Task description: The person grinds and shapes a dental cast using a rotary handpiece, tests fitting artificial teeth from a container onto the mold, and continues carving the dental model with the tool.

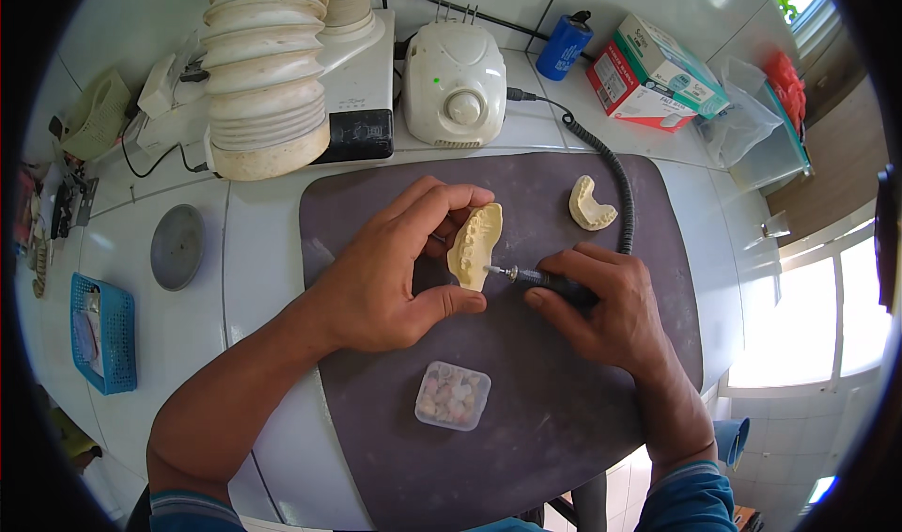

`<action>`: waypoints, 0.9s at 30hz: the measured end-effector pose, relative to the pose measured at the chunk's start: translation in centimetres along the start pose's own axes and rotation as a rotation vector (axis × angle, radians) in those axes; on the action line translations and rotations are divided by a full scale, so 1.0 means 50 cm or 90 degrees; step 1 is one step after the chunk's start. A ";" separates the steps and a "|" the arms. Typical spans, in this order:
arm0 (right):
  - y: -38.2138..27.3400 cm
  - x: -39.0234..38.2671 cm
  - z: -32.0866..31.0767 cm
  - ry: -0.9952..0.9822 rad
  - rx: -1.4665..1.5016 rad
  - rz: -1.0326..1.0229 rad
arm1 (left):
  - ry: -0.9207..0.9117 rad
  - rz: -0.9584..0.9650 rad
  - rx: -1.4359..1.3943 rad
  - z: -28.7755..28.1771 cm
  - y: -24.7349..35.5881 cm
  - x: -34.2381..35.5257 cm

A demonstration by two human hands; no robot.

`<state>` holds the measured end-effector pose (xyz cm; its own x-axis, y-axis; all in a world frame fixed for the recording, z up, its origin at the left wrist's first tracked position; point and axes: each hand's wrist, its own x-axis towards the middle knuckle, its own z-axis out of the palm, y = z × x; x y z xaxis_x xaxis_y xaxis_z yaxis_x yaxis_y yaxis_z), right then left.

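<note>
the left hand [404, 259], near the middle of the frame, is partly closed around a cream tooth model [474, 247], its fingers at the upper end and its thumb at the lower end. the model is tilted up on its side above the mat, with the row of teeth toward the left of the frame. the right hand [611, 297], right of centre, is closed around a dark hand drill [564, 286], with the thumb and fingers wrapped along its body. the drill points left, and its thin bit [496, 270] is at the lower right edge of the model; whether the tip touches it is too small to tell.

a coiled black cord [606, 147] curves down from the top of the frame to behind the right hand. its upper end leads to a white control box [458, 86] at the top centre, which has a round knob and a small green light. a second tooth model [592, 205], curved like a horseshoe, lies on the dark mat [526, 372] at the upper right of centre, well apart from the first. below the left hand, in the lower middle, a clear plastic box [453, 396] of small pale and pinkish pieces sits on the mat.

a wide ribbed hose [268, 71] hangs at the upper left. a grey dish [177, 247] and a blue basket [132, 335] stand at the left.
</note>
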<state>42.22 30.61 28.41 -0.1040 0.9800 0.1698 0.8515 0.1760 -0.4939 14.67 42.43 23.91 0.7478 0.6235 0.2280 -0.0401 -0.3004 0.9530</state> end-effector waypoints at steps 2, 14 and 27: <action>0.000 0.000 0.000 0.001 -0.001 -0.001 | 0.000 0.002 0.002 0.000 0.000 0.000; 0.004 -0.001 0.002 0.005 0.006 -0.005 | 0.013 -0.002 0.016 0.002 0.001 0.001; 0.002 -0.001 0.003 0.005 0.001 -0.009 | 0.033 -0.026 -0.013 0.003 -0.004 0.005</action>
<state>42.26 30.59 28.24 -0.1112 0.9766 0.1838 0.8495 0.1894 -0.4924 14.95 42.55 23.72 0.7133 0.6723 0.1981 -0.0239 -0.2592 0.9655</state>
